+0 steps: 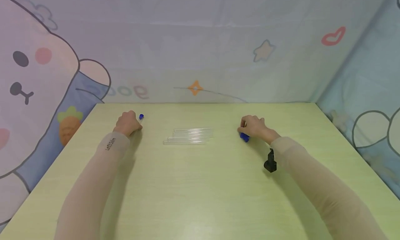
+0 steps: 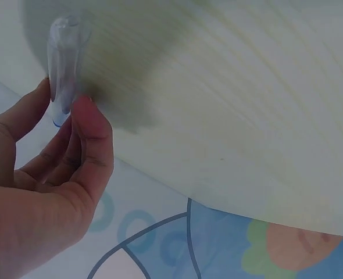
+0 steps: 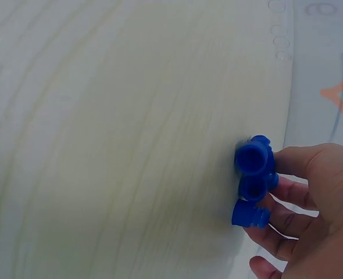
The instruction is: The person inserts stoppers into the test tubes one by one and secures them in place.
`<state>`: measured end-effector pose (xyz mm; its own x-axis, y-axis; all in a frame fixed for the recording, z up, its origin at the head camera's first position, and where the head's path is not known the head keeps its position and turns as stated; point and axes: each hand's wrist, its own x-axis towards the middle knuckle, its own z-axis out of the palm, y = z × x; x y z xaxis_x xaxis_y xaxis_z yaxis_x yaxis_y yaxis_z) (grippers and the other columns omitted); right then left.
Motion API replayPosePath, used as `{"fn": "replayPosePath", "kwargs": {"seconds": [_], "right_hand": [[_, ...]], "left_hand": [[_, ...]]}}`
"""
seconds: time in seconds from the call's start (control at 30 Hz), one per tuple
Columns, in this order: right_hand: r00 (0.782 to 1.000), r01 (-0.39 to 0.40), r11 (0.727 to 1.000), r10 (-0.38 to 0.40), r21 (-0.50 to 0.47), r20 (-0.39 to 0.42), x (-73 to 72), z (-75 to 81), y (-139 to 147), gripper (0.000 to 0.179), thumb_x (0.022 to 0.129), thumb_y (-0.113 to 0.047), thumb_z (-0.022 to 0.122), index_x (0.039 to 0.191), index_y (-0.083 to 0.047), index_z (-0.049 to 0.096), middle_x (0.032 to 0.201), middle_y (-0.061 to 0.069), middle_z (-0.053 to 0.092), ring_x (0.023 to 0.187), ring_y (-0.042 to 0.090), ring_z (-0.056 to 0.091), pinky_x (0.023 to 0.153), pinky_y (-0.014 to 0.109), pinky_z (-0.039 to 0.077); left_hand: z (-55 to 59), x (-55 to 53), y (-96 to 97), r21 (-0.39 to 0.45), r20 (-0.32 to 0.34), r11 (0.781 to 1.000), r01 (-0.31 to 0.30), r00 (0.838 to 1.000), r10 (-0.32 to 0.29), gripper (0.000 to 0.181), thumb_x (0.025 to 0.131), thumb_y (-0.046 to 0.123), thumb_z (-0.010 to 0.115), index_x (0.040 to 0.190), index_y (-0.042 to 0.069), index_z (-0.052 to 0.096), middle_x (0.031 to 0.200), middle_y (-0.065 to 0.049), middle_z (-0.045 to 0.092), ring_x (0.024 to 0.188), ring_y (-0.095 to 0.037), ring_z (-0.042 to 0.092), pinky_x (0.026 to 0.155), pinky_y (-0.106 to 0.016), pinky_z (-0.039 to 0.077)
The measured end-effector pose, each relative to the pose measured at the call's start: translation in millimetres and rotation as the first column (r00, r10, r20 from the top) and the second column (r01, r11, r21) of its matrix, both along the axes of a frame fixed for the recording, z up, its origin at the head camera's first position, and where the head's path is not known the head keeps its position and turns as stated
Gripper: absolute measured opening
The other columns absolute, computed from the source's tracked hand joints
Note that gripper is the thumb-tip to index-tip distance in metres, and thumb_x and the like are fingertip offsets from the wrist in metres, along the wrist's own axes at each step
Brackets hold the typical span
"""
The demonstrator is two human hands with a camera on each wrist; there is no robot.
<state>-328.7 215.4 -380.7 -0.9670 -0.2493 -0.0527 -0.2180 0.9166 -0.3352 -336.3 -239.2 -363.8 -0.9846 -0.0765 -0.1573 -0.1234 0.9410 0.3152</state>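
In the head view my left hand (image 1: 128, 123) is low over the left rear of the table, with a blue stopper (image 1: 141, 116) showing just past its fingers. The left wrist view shows the thumb and fingers pinching a clear test tube (image 2: 65, 58), its rounded end pointing away from the palm. Over at the rear right, my right hand (image 1: 256, 127) has its thumb and fingers curled round a small cluster of blue stoppers (image 3: 254, 160) close to the tabletop. One loose-looking stopper (image 3: 250, 214) sits at the lower fingers.
Several clear test tubes (image 1: 187, 141) lie side by side on the table (image 1: 193, 184) between the hands. A printed cloth (image 1: 193, 52) hangs behind the table's rear edge. A black wrist camera (image 1: 270, 162) hangs under the right sleeve.
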Motion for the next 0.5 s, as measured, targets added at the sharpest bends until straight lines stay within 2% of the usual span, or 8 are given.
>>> {"fn": "replayPosePath", "kwargs": {"seconds": [0.07, 0.3, 0.5], "right_hand": [[1.000, -0.004, 1.000, 0.004, -0.005, -0.009, 0.3, -0.3, 0.8, 0.019, 0.092, -0.024, 0.063, 0.087, -0.006, 0.064, 0.081, 0.010, 0.066, 0.077, 0.026, 0.055, 0.097, 0.067, 0.027], [0.999, 0.010, 1.000, -0.011, -0.023, -0.048, 0.7, -1.3, 6.8, 0.019, 0.093, -0.023, 0.062, 0.088, -0.005, 0.062, 0.083, 0.010, 0.065, 0.077, 0.026, 0.054, 0.091, 0.060, 0.031], [0.997, 0.026, 0.999, -0.030, -0.046, -0.076, -0.3, 2.9, 11.3, 0.019, 0.093, -0.022, 0.061, 0.088, -0.004, 0.060, 0.080, 0.010, 0.064, 0.073, 0.025, 0.053, 0.089, 0.056, 0.032]], "left_hand": [[-0.7, 0.6, 0.5, -0.012, -0.014, 1.000, 0.008, 1.000, -0.008, 0.048, 0.088, 0.018, 0.064, 0.121, -0.014, 0.049, 0.115, -0.033, 0.057, 0.094, -0.038, 0.056, 0.082, -0.051, 0.051], [-0.9, -0.9, 5.2, -0.052, -0.079, 0.998, 0.026, 0.996, -0.030, 0.039, 0.088, 0.020, 0.064, 0.111, -0.010, 0.056, 0.098, -0.025, 0.060, 0.079, -0.031, 0.055, 0.068, -0.046, 0.051], [2.1, -3.7, 13.2, -0.087, -0.122, 0.995, 0.047, 0.991, -0.058, 0.032, 0.094, 0.019, 0.055, 0.108, -0.008, 0.057, 0.103, -0.029, 0.061, 0.090, -0.042, 0.061, 0.076, -0.055, 0.051]]}}
